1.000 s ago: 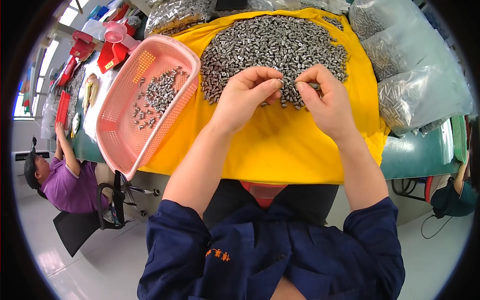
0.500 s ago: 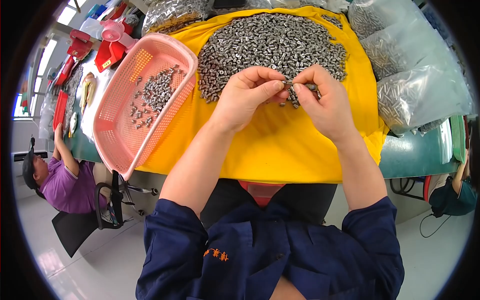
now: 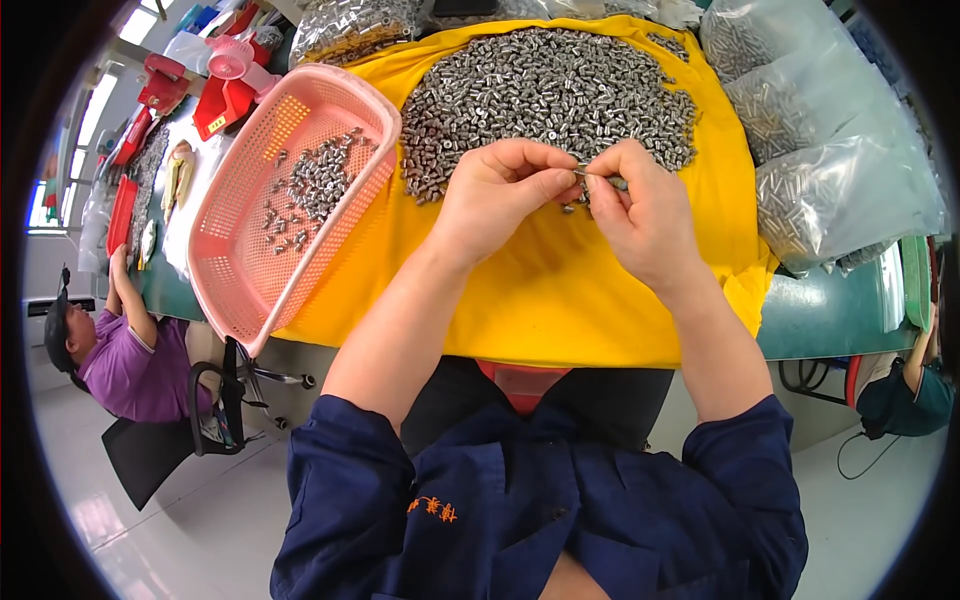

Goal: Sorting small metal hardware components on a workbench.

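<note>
My left hand (image 3: 497, 200) and my right hand (image 3: 648, 215) meet at the near edge of a pile of small metal cylinders (image 3: 540, 90). Thumb and forefinger of each hand are pinched on a small metal part (image 3: 580, 170) between the fingertips; its exact shape is mostly hidden. Another metal cylinder (image 3: 618, 183) shows among the curled fingers of my right hand. Beneath the pile lies a yellow cloth (image 3: 520, 310). To the left, a pink plastic basket (image 3: 225, 255) stands tilted in view, holding a smaller heap of loose metal cylinders (image 3: 318, 182).
Clear plastic bags (image 3: 815, 200) of metal parts line the right side, on a green table (image 3: 815, 305). Another full bag (image 3: 355, 30) lies at the back left, near a pink fan (image 3: 232, 60) and red bins (image 3: 220, 105). A co-worker in purple (image 3: 140, 365) sits left.
Both hands stay together with the part pinched between them. The fingertips have shifted slightly, and the right fingers have curled a little differently over the second cylinder.
</note>
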Motion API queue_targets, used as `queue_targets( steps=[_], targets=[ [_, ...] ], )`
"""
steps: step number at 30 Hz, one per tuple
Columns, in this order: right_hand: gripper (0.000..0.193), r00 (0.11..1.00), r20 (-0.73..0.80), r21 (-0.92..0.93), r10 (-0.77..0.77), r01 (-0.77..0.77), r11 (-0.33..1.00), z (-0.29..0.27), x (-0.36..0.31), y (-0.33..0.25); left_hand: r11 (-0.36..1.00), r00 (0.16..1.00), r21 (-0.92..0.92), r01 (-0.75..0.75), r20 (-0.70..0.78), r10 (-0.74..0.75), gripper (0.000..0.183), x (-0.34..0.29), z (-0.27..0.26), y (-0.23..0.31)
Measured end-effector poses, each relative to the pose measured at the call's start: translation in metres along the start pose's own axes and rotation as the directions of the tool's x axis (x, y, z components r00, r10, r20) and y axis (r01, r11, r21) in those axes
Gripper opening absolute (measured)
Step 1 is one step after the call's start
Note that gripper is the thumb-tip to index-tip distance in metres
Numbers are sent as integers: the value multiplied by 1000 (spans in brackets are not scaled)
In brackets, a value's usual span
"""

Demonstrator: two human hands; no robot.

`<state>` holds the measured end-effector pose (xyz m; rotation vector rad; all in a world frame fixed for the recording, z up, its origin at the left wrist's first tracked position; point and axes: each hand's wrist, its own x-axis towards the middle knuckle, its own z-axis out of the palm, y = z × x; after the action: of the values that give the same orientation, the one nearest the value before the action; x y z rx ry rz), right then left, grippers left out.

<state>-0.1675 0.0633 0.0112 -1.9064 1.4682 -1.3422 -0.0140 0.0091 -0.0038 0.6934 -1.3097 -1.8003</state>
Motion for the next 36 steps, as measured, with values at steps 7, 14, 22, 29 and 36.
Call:
queue_targets(
  steps=[7, 14, 22, 29, 36],
  targets=[
    [5, 999, 21, 5, 49, -49, 999, -3, 2, -2, 999, 998, -43, 9, 66, -7, 14, 1, 3, 0],
    [5, 1000, 12, -47, -19, 20, 999, -5, 2, -1, 999, 1000, -50, 0, -4, -1, 14, 2, 4, 0],
    [5, 998, 11, -23, -62, 62, 998, 1, 2, -1, 998, 999, -62, 28, 18, -27, 13, 0, -2, 1],
    [4, 995, 57, 74, 83, -87, 993, -4, -1, -9, 996, 999, 79, -38, -35, 40, 13, -5, 6, 6],
    [5, 996, 78, 117, 47, -56, 992, 0, -3, -14, 996, 993, 83, -37, -105, 45, 12, -17, 7, 7]
  ],
)
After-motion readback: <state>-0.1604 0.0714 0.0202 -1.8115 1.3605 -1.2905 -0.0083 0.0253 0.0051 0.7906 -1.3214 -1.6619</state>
